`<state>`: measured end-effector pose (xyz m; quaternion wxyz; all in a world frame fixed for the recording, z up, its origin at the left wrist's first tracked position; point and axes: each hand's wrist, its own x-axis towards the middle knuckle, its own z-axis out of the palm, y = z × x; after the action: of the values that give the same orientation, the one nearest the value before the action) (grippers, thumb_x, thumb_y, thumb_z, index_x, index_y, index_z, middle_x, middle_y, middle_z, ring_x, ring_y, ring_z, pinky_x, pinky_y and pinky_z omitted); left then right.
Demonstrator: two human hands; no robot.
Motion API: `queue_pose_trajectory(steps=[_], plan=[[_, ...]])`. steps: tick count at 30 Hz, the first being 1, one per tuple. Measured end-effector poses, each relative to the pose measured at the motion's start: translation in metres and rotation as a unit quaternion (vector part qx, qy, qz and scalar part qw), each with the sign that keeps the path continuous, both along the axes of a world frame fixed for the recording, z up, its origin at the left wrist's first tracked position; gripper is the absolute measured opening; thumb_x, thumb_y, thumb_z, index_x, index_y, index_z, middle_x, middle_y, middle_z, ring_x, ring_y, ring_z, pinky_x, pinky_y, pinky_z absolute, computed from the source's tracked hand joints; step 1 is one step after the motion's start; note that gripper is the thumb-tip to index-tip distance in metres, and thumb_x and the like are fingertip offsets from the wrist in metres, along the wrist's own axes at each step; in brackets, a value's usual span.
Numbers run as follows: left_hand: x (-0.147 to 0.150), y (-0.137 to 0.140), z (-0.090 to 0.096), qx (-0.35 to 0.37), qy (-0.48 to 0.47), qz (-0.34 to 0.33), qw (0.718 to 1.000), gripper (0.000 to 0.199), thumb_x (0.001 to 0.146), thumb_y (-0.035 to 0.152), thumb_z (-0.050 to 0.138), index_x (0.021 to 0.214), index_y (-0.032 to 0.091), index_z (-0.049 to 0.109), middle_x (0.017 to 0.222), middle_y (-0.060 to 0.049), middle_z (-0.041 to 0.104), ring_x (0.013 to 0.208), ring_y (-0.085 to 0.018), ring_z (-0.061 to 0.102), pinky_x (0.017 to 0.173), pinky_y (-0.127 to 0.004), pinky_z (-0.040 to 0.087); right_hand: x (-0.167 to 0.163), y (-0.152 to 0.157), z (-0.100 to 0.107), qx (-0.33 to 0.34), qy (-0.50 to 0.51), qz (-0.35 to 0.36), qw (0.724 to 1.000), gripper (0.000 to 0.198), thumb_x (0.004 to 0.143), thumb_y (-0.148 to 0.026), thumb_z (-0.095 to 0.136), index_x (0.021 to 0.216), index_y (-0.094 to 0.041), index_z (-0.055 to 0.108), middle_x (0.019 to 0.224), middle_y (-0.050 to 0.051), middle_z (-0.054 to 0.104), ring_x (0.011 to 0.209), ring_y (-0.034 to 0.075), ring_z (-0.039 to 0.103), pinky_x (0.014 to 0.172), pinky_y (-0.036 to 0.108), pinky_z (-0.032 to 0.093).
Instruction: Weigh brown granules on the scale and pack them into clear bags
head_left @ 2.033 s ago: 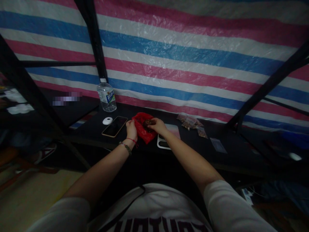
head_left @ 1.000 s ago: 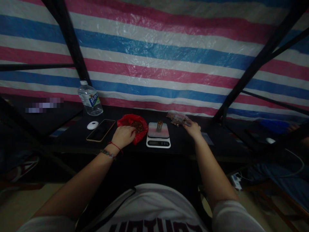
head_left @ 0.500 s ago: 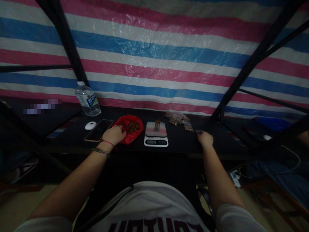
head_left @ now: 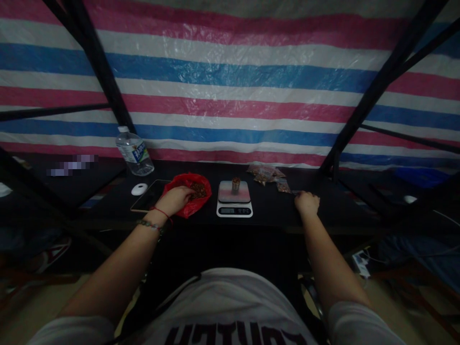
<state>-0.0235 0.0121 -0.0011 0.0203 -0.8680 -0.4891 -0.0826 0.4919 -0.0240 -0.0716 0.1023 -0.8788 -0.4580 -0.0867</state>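
Head camera: the left hand (head_left: pixel 177 199) rests curled on the red bag (head_left: pixel 189 192), at 9 o'clock from the scale (head_left: pixel 235 203). The right hand (head_left: pixel 307 202), fingers folded, grip unclear, has stayed at 3 o'clock on the tabletop (head_left: pixel 273 211).

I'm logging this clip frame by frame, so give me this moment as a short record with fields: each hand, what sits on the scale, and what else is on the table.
left hand: left hand rests on the open red bag of brown pieces, fingers at its mouth
right hand: right hand lies knuckles up on the black table, at a small flat clear bag; grip unclear
scale: white digital scale carries a small brown heap
behind right hand: filled small packets
left side: phone, white round object, water bottle
backdrop: striped tarp
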Motion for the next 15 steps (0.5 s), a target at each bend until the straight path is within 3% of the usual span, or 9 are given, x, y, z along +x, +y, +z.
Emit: queue_pose_trajectory(steps=[4,9,15], plan=[[0.005,0.004,0.002,-0.001,0.001,0.001,1.000,0.040,0.081,0.014,0.039,0.109,0.015,0.068,0.113,-0.010,0.067,0.104,-0.021,0.061,0.098,-0.031,0.042,0.000,0.000,-0.002,0.019,0.005,0.005,1.000,0.038,0.082,-0.024,0.041,0.109,-0.016,0.067,0.108,0.016,0.063,0.108,0.034,0.050,0.095,0.049,0.032],[0.010,0.018,0.018,-0.018,-0.022,0.045,0.999,0.040,0.081,0.015,0.039,0.108,0.017,0.068,0.113,-0.005,0.068,0.104,-0.018,0.061,0.098,-0.025,0.042,0.000,0.000,-0.005,0.034,0.005,0.002,0.999,0.037,0.082,-0.024,0.042,0.108,-0.015,0.067,0.108,0.016,0.063,0.113,0.034,0.046,0.097,0.049,0.029],[0.012,0.039,0.024,-0.152,0.028,0.002,0.988,0.045,0.076,0.034,0.054,0.118,0.021,0.063,0.119,-0.005,0.065,0.106,-0.020,0.061,0.096,-0.026,0.042,0.000,0.001,-0.005,0.026,0.007,-0.002,1.000,0.038,0.082,-0.024,0.042,0.110,-0.016,0.067,0.111,0.015,0.062,0.116,0.035,0.042,0.099,0.049,0.026]])
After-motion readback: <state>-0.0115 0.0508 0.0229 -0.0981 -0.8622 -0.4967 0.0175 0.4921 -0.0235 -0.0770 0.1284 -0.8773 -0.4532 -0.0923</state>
